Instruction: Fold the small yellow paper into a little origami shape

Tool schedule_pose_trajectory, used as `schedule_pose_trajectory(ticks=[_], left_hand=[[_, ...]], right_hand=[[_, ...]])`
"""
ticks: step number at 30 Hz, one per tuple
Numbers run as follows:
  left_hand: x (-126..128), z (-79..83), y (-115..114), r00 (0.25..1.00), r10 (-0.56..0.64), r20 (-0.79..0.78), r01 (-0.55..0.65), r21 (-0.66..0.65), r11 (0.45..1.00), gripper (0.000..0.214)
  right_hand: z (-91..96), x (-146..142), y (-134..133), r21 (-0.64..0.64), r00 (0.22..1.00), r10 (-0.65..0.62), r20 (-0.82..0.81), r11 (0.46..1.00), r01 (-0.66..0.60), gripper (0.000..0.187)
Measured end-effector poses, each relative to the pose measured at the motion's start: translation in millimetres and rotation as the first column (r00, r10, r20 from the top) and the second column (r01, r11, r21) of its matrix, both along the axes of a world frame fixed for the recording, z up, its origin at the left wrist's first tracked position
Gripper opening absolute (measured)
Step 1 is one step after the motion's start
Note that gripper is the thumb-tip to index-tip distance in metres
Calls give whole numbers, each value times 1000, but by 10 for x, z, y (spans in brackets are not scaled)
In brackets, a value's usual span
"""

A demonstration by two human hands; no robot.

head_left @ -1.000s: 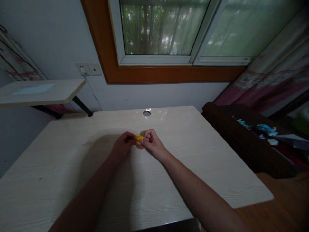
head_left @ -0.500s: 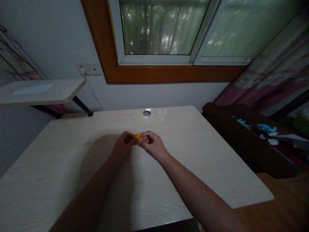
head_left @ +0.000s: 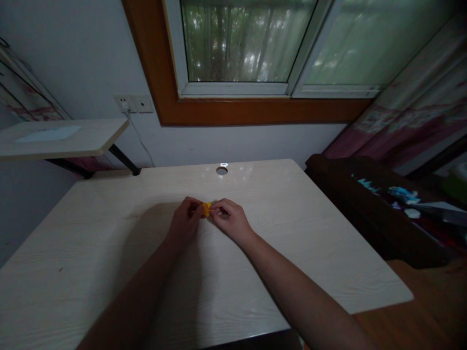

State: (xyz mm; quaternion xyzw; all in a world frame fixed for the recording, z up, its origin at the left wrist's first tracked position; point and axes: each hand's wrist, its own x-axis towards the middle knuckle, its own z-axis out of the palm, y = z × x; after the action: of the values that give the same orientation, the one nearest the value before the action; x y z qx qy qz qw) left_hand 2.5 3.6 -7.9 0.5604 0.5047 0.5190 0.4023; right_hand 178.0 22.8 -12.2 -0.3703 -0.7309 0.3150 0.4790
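Note:
A small yellow piece (head_left: 206,209), with angular edges like folded paper, is between my two hands above the middle of the desk. My left hand (head_left: 183,219) pinches its left side between thumb and fingers. On the other side, the thumb and fingertips of my right hand (head_left: 232,219) close on its right edge. Fingers cover part of the piece, so its full shape cannot be made out.
The pale wood-grain desk (head_left: 321,253) has a round cable hole (head_left: 222,171) near its back edge. A raised shelf (head_left: 91,133) on black legs stands at the back left. Dark furniture (head_left: 339,194) with clutter on it lies beyond the desk's right side.
The yellow piece has turned a little between my fingers and now looks more jagged. My right fingertips have shifted slightly along its right edge. Both arms are nearly still.

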Motion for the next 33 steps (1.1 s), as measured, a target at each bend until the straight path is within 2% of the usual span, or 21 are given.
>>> schedule_pose_trajectory(ticks=[8,12,17,23,33], left_hand=[[-15,-40,23,1000,-13,-4,13,5,1000,23],[-37,-81,43,998,-55,-6,55,7,998,28],[-51,-91,50,996,-78,41,79,-46,996,31],[-51,-117,68,991,-24,134,35,-79,996,34],[-52,-133,69,990,-40,139,54,-100,994,32]], right_hand=[[-23,14,17,-34,999,39,-26,999,-40,12],[13,17,11,-9,996,87,22,996,-87,14],[9,24,19,45,995,74,61,996,-76,13],[17,34,25,56,998,49,48,997,-52,9],[24,34,21,-6,999,40,1,999,-40,9]])
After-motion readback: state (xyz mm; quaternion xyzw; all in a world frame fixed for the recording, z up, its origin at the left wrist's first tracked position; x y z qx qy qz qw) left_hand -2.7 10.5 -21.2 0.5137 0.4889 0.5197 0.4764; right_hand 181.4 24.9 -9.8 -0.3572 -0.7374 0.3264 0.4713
